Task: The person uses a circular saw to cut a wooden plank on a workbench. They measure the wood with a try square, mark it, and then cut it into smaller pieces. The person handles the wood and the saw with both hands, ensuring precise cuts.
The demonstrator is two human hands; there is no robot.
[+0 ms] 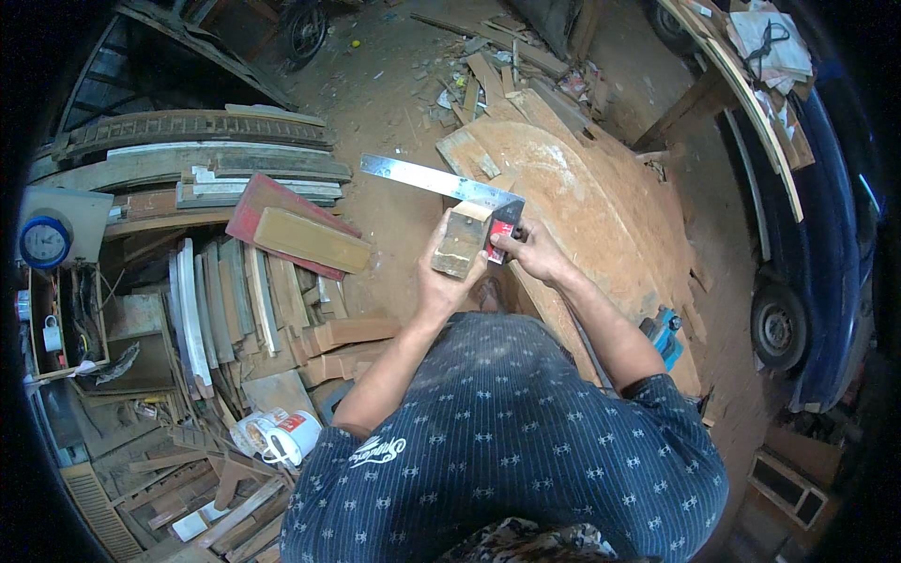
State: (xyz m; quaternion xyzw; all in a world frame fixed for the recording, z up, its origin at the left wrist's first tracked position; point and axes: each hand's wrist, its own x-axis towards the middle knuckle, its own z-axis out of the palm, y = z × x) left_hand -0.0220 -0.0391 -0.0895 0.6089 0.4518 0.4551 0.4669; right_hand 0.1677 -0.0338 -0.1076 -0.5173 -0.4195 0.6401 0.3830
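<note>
In front of my body, my left hand (445, 279) is wrapped round a short wooden block (460, 242) with a weathered, pale-streaked face. My right hand (535, 251) grips the dark handle of a try square (422, 181), with thumb and fingers around a red label. The square's metal blade lies across the block's far end and reaches out past it to the left. The square's handle sits close along the block's right side; whether it touches all along cannot be made out.
A large wooden board (554, 178) lies to the right, with a teal power tool (664, 336) on it. Stacked planks (225, 164) fill the left, below them a white bucket (293, 436). A blue car (826, 253) stands at the far right. A blue clock (45, 242) is at far left.
</note>
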